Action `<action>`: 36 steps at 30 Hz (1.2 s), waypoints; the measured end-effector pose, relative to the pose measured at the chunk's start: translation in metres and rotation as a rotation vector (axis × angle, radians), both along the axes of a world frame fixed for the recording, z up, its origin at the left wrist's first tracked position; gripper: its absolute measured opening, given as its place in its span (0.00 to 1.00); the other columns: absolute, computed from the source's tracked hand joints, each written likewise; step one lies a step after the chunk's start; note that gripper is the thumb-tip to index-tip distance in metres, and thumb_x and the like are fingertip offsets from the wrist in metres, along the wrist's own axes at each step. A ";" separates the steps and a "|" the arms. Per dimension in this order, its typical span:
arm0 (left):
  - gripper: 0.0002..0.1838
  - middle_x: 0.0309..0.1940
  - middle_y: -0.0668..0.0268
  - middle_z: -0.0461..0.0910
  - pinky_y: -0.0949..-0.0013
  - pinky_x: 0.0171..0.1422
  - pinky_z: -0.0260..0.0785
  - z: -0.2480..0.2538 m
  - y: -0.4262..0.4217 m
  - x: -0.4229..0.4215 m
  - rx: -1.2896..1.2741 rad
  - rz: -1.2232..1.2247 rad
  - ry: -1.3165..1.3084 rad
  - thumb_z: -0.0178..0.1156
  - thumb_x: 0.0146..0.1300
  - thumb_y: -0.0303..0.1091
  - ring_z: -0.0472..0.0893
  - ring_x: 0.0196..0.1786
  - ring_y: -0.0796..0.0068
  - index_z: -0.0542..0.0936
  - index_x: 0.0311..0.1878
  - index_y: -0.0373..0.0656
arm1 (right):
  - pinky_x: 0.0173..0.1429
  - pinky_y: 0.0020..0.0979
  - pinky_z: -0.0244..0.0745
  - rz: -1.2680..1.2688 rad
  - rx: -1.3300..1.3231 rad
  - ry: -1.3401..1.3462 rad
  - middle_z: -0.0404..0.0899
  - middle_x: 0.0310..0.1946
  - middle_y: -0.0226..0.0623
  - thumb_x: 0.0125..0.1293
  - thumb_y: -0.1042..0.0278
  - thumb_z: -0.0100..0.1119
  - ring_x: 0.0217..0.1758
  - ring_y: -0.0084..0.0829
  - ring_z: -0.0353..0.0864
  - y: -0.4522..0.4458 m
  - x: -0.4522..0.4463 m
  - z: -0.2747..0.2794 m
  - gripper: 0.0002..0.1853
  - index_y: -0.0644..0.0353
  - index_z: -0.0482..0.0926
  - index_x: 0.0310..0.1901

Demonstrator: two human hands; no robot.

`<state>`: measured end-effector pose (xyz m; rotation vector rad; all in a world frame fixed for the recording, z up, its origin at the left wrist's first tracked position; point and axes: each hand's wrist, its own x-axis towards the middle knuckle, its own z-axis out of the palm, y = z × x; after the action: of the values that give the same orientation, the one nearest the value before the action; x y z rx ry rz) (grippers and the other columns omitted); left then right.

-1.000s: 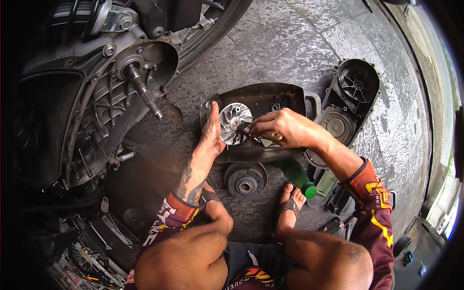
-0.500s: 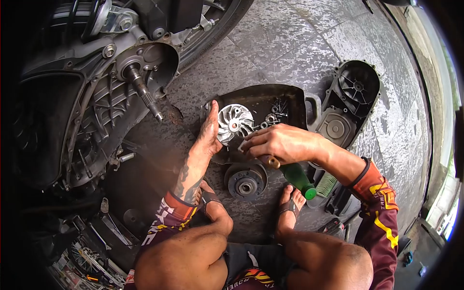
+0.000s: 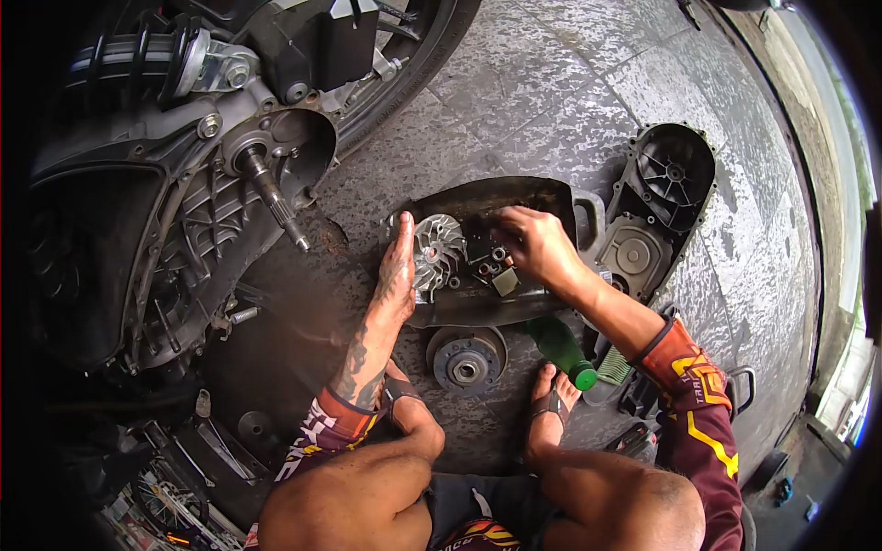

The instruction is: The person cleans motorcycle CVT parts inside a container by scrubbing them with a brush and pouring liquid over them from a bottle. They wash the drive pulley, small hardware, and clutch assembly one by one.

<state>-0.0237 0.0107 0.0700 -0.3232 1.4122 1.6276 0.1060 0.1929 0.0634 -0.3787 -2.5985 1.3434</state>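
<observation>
My left hand (image 3: 398, 273) grips the rim of a silver finned pulley face (image 3: 439, 250), tilted on edge at the left side of a dark metal tray (image 3: 542, 190). Thumb and fingers lie along its outer side. Over the right half of the tray, my right hand (image 3: 537, 241) reaches down with curled fingers; what they hold, if anything, is hidden. Small nuts and bolts (image 3: 497, 254) lie in the tray just below those fingers. Close to them rests a squarish yellowish-metal piece (image 3: 505, 281), possibly part of a brush.
A green bottle (image 3: 559, 349) lies by my right foot. In front of the tray sits a round clutch-like part (image 3: 467, 363). A long black engine cover (image 3: 657, 207) is at the right. On the left, an opened engine case has a bare splined shaft (image 3: 274, 197).
My right hand has let go of the wooden-handled tool and moved up and right, over the small hardware. The pulley face has tilted from facing up to more on edge in my left hand.
</observation>
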 end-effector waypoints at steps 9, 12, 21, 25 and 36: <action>0.37 0.69 0.58 0.68 0.65 0.73 0.63 0.004 0.006 0.009 -0.054 0.073 0.038 0.55 0.72 0.54 0.70 0.69 0.68 0.64 0.72 0.34 | 0.45 0.34 0.81 -0.099 -0.342 0.283 0.86 0.37 0.45 0.67 0.72 0.62 0.40 0.41 0.88 -0.025 0.000 0.032 0.07 0.65 0.84 0.43; 0.35 0.67 0.59 0.71 0.65 0.70 0.66 -0.007 -0.001 0.007 0.000 0.078 0.042 0.56 0.72 0.53 0.72 0.66 0.69 0.67 0.71 0.35 | 0.46 0.33 0.81 -0.158 -0.361 0.073 0.86 0.40 0.45 0.66 0.75 0.62 0.42 0.38 0.88 -0.013 0.004 0.023 0.07 0.66 0.83 0.44; 0.28 0.58 0.60 0.78 0.65 0.65 0.71 -0.010 -0.005 0.012 0.047 0.103 0.199 0.52 0.73 0.52 0.78 0.59 0.69 0.75 0.63 0.37 | 0.47 0.36 0.80 -0.327 -0.330 -0.063 0.85 0.37 0.50 0.67 0.72 0.61 0.40 0.42 0.88 0.001 0.008 0.017 0.10 0.67 0.82 0.46; 0.27 0.55 0.60 0.79 0.62 0.65 0.69 -0.029 -0.012 0.010 0.284 0.145 0.140 0.48 0.74 0.53 0.78 0.57 0.67 0.76 0.60 0.38 | 0.45 0.41 0.79 -0.078 -0.068 -0.070 0.84 0.34 0.52 0.66 0.71 0.61 0.41 0.51 0.86 0.003 0.014 -0.013 0.09 0.65 0.82 0.45; 0.29 0.57 0.58 0.80 0.52 0.66 0.72 -0.024 -0.004 0.004 0.341 0.263 -0.042 0.46 0.72 0.57 0.80 0.58 0.58 0.77 0.60 0.41 | 0.46 0.35 0.82 -0.088 -0.267 0.006 0.85 0.38 0.46 0.64 0.77 0.62 0.41 0.44 0.87 -0.017 0.019 0.036 0.08 0.66 0.82 0.44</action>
<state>-0.0194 0.0067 0.0458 -0.3513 1.0687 2.0277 0.1252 0.1762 0.0997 -0.5218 -2.3702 1.6603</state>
